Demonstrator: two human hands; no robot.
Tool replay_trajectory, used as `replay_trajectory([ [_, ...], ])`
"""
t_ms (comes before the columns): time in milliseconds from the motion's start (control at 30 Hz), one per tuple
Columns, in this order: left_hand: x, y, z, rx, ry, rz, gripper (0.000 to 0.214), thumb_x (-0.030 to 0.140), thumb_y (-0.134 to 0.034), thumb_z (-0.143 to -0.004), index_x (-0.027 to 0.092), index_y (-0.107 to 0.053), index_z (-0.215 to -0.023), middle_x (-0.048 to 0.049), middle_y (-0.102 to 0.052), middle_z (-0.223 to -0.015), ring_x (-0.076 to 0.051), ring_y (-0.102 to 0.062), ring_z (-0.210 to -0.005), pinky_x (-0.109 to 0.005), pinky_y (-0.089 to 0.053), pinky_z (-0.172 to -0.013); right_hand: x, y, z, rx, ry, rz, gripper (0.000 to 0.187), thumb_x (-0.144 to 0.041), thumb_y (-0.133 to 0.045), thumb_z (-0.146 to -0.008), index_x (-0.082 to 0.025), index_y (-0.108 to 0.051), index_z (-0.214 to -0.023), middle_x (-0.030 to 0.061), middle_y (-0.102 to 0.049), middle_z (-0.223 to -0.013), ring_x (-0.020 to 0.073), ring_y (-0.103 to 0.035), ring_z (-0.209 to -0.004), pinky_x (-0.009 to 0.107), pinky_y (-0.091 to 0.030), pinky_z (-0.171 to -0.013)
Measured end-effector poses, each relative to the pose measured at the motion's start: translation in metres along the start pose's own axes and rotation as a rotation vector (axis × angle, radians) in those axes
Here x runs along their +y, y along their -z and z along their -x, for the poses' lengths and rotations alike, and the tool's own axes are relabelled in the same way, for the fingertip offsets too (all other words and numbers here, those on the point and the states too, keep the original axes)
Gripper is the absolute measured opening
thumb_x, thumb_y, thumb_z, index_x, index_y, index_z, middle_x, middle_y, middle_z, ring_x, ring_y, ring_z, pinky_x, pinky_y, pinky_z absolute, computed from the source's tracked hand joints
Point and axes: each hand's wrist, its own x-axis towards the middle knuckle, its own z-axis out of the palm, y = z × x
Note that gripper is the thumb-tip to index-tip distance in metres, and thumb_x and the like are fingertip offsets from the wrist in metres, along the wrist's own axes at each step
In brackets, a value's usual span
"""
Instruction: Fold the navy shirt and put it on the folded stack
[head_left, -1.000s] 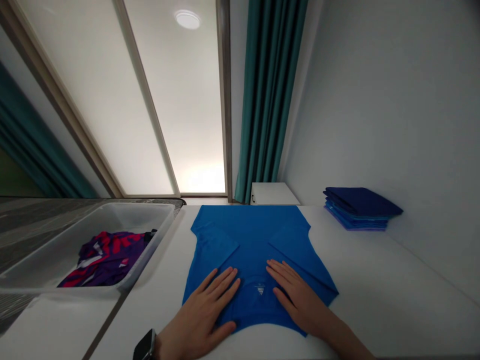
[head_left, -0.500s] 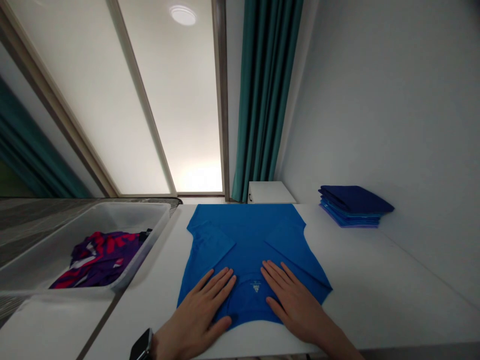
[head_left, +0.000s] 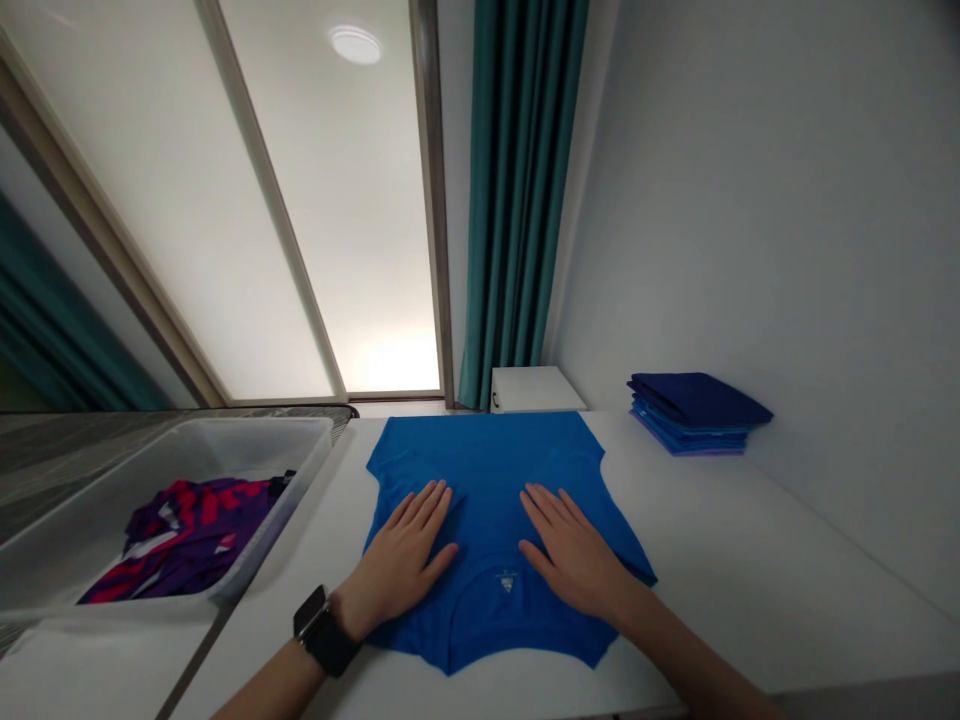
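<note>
A blue T-shirt lies spread on the white table, its neckline toward me and its sleeves folded inward. A small pale logo shows inside the collar. My left hand rests flat on the shirt's left side, over the folded sleeve, with fingers stretched out; a black watch is on that wrist. On the right side of the shirt, my right hand also lies flat, fingers extended and pointing away from me. Neither hand grips the cloth.
On the left stands a translucent plastic bin with purple and red clothing inside. A stack of folded blue garments sits at the back right by the wall. Beyond the table are a white cabinet and a green curtain.
Both hands have slid forward over the shirt, away from me. More of the collar and shoulder edges shows near me. The view has shifted slightly.
</note>
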Motion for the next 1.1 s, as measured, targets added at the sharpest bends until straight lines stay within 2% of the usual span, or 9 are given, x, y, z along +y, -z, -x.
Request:
replay_trajectory([
  [100,0.006,-0.005,0.006,0.003,0.019,-0.028,0.068,0.056,-0.036,-0.096,0.023,-0.02,-0.153,-0.0078,-0.03,-0.156,-0.028,-0.029,-0.143,-0.05,-0.027,-0.115,0.001,-0.013,0.006,0.023,-0.041,0.031,0.074,-0.064,-0.022,-0.095,-0.018,-0.024,-0.152,0.0092,-0.017,-0.159,0.0278,-0.008,-0.147,0.051,-0.005,-0.119],
  [233,0.013,-0.014,0.014,0.084,0.124,-0.082,0.072,0.06,-0.039,-0.092,0.022,-0.024,-0.152,-0.0104,-0.035,-0.154,-0.033,-0.026,-0.143,-0.057,-0.022,-0.115,0.004,-0.029,0.015,0.012,-0.156,0.044,0.079,-0.07,-0.023,-0.091,-0.02,-0.022,-0.153,0.0117,-0.013,-0.159,0.0327,-0.003,-0.146,0.06,0.0,-0.115],
  [367,0.015,-0.028,0.02,0.108,0.15,-0.076,0.072,0.06,-0.039,-0.093,0.023,-0.023,-0.152,-0.0098,-0.033,-0.155,-0.032,-0.027,-0.143,-0.055,-0.025,-0.114,0.007,-0.037,0.017,0.016,-0.163,0.037,0.078,-0.071,-0.021,-0.091,-0.022,-0.02,-0.153,0.0101,-0.012,-0.16,0.0317,-0.002,-0.146,0.059,-0.002,-0.116],
  [533,0.015,-0.036,0.023,0.082,0.138,-0.062,0.072,0.06,-0.038,-0.093,0.025,-0.02,-0.153,-0.0084,-0.03,-0.156,-0.032,-0.025,-0.143,-0.054,-0.025,-0.114,0.006,-0.037,0.017,0.031,-0.149,0.058,0.076,-0.069,-0.02,-0.092,-0.023,-0.019,-0.153,0.0088,-0.01,-0.16,0.0312,-0.002,-0.146,0.06,-0.003,-0.115],
  [833,0.019,-0.028,0.023,0.055,0.158,-0.053,0.072,0.061,-0.037,-0.092,0.022,-0.027,-0.151,-0.0092,-0.031,-0.155,-0.033,-0.027,-0.143,-0.056,-0.026,-0.114,0.003,-0.032,0.018,0.015,-0.156,0.064,0.079,-0.071,-0.018,-0.092,-0.02,-0.02,-0.153,0.012,-0.011,-0.159,0.0309,-0.003,-0.146,0.058,-0.003,-0.116],
  [1100,0.023,-0.03,0.03,0.088,0.163,-0.072,0.071,0.061,-0.036,-0.093,0.025,-0.022,-0.153,-0.0073,-0.032,-0.155,-0.032,-0.028,-0.143,-0.055,-0.026,-0.113,0.004,-0.035,0.023,0.01,-0.15,0.07,0.078,-0.071,-0.019,-0.092,-0.023,-0.019,-0.153,0.0102,-0.012,-0.16,0.0307,-0.004,-0.146,0.058,-0.002,-0.116],
])
